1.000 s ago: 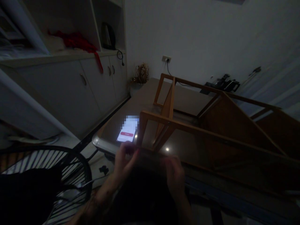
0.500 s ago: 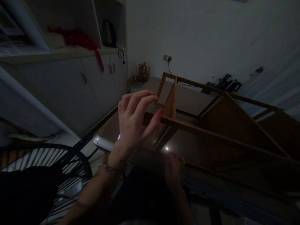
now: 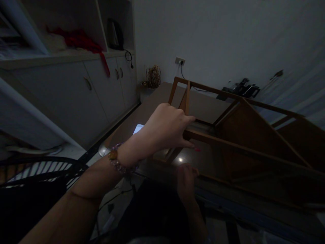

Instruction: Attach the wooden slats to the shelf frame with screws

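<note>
A brown wooden rack [image 3: 213, 138] with open rails and slanted panels lies over the table [image 3: 152, 101]. My left hand [image 3: 169, 125], wearing a beaded bracelet, straddles its near upper rail, fingers over the far side and thumb on the near side, closed around the wood. Lower down, my right hand [image 3: 186, 181] is dim and blurred beside the rack's lower edge. Its fingers are drawn together; what they pinch, if anything, is too dark to make out. Partly behind my left forearm lies a phone [image 3: 138, 128] with a lit screen.
White cabinets [image 3: 66, 91] line the left, with a red cloth [image 3: 78, 39] and a kettle [image 3: 114, 34] above. A black chair [image 3: 48, 166] stands at lower left. A dried plant [image 3: 153, 76] and a wall socket [image 3: 180, 61] are at the back; dark equipment [image 3: 241, 88] lies beyond the rack.
My left hand has moved right, from open in the air to closed around the rack's rail. The lit phone has come into clearer view. My right hand stays almost in place.
</note>
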Demonstrator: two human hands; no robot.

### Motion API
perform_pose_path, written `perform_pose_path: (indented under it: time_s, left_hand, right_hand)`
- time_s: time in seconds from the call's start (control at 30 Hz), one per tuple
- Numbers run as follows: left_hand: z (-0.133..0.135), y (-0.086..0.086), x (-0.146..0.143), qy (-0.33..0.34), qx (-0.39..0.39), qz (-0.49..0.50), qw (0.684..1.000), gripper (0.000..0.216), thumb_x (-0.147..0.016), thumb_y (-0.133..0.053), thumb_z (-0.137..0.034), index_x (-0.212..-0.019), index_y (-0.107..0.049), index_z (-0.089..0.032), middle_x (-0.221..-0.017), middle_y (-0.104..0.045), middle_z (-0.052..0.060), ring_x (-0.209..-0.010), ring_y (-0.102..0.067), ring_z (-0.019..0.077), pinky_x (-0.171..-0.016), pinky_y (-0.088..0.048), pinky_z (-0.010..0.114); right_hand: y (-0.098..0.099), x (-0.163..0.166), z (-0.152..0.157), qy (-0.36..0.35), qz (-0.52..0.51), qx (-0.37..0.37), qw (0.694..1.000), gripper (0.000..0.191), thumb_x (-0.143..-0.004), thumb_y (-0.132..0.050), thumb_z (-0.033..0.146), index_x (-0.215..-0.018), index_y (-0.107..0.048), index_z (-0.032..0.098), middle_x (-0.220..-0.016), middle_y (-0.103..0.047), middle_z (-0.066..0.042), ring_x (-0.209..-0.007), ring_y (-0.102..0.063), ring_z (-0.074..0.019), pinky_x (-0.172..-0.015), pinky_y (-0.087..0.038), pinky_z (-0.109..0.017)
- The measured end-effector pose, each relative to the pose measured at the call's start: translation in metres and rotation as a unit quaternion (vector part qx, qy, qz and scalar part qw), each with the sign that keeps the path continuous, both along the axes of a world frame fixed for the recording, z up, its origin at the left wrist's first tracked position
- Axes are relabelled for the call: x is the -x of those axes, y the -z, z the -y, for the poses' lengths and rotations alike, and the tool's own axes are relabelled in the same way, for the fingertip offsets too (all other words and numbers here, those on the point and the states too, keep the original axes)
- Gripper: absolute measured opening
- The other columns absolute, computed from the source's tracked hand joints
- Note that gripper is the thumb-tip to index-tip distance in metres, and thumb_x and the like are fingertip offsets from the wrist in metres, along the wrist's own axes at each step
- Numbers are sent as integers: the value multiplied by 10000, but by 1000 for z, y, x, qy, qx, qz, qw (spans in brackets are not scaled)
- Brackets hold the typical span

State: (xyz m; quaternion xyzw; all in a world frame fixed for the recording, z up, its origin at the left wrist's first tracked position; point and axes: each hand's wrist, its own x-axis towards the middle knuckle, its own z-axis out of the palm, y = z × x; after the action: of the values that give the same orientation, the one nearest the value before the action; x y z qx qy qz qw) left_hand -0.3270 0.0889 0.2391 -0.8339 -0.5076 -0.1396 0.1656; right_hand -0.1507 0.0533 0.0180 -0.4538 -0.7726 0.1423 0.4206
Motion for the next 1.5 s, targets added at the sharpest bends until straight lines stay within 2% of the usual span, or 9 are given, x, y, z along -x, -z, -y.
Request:
perform_pose_path:
  time_s: [0.13, 0.27, 0.57, 0.8, 1.5]
  left_hand:
    - [-6, 3, 1, 13, -3, -10, 1000, 581, -718, -565, -726, -930, -672, -196, -793, -713, 53, -674, -643, 198, -533, -223, 294]
    - [-7, 4, 6, 30, -10, -4, 999, 574, -732, -548, -725, -846, -660, -174, -742, -696, 52, -647, -632, 188, -517, -213, 299]
    - [-8, 6, 8, 43, -9, -8, 999, 548, -752, -546, -700, -816, -663, -169, -671, -668, 53, -609, -621, 194, -496, -220, 299]
    - [-9, 8, 6, 56, -21, 4, 998, 583, -756, -513, -723, -777, -663, -160, -619, -641, 49, -562, -593, 177, -490, -192, 302]
    - [-8, 7, 2, 73, -27, 13, 997, 540, -780, -533, -676, -797, -685, -159, -633, -651, 60, -583, -596, 190, -500, -216, 307]
  right_hand:
    - [-3, 1, 0, -7, 9, 0, 1000, 267, -969, -326, 199, -763, -495, 207, -731, -528, 21, -760, -478, -161, -810, -215, -356]
    - [-6, 5, 1, -14, 21, -5, 1000, 274, -968, -317, 191, -760, -495, 210, -720, -542, 19, -758, -485, -163, -797, -214, -356]
    - [-12, 16, 3, -18, 69, -24, 997, 262, -946, -341, 167, -768, -527, 220, -711, -597, 8, -796, -504, -186, -787, -212, -363]
    - [-10, 20, 7, -50, 78, -16, 996, 274, -939, -344, 163, -790, -564, 229, -761, -637, -1, -828, -511, -193, -788, -215, -368]
    - [-10, 17, 1, -44, 108, -24, 993, 253, -940, -374, 142, -790, -561, 222, -735, -616, -4, -815, -508, -197, -764, -227, -369]
